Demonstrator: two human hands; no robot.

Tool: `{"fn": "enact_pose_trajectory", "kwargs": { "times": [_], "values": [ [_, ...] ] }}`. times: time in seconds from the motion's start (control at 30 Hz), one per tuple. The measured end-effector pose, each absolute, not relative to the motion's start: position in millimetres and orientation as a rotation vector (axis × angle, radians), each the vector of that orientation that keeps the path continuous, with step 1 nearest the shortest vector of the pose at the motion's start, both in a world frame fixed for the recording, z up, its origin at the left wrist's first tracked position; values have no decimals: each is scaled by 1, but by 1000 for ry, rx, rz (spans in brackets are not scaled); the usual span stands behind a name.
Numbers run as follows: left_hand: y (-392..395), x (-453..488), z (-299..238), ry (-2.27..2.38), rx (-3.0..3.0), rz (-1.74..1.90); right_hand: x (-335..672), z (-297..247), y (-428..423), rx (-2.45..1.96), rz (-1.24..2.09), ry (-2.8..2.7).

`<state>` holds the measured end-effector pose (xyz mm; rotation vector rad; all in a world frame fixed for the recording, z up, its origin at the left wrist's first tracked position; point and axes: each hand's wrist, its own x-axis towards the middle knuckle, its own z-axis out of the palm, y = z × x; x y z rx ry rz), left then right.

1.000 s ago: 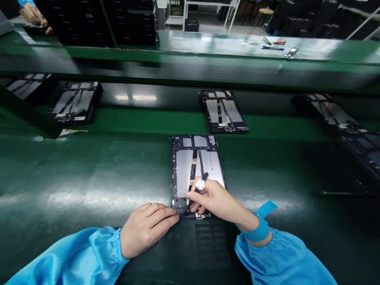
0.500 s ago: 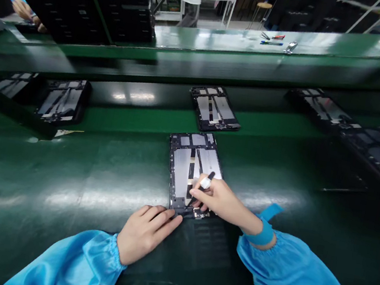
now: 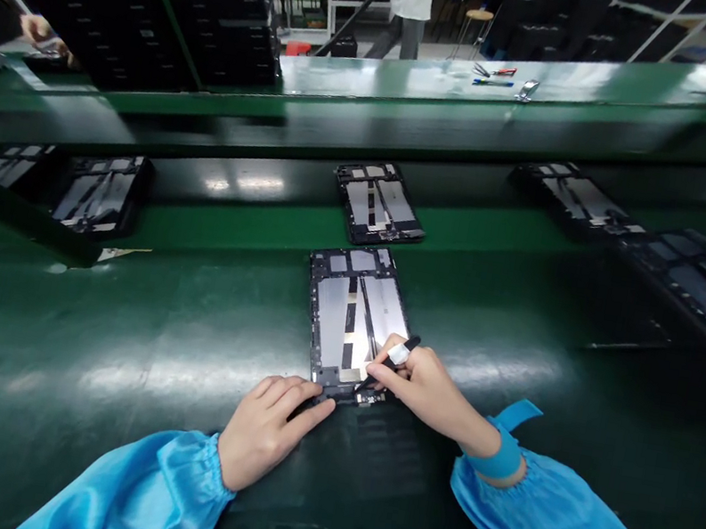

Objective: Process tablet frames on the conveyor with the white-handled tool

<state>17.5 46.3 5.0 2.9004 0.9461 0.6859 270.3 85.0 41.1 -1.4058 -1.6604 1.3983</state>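
An opened tablet lies on the green work surface, its silver plates, dark ribbon cable and black frame bared. My left hand is at its lower left corner, with bent fingers and thumb holding the edge. In my right hand is a slim black tool with a white wrap, pinched like a pen. The tool's tip points down at the tablet's lower end, close to a small board. Whether the tip touches is too small to tell.
Just beyond lies another opened tablet. More stand at left and right. A green post slants in at left. Black stacked trays and small tools occupy the far shelf. Other people are behind.
My right hand has shifted slightly right and down, and the tool now leans lower. My left hand stays at the corner. The view has turned slightly; a person behind has moved right.
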Motion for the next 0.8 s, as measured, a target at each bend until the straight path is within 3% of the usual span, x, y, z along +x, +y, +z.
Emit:
{"fn": "enact_pose_trajectory", "kwargs": {
  "times": [0.8],
  "values": [
    [45,34,7,1059,2999,431,269,39,84,-1428,1296,-1723]
  ]
}}
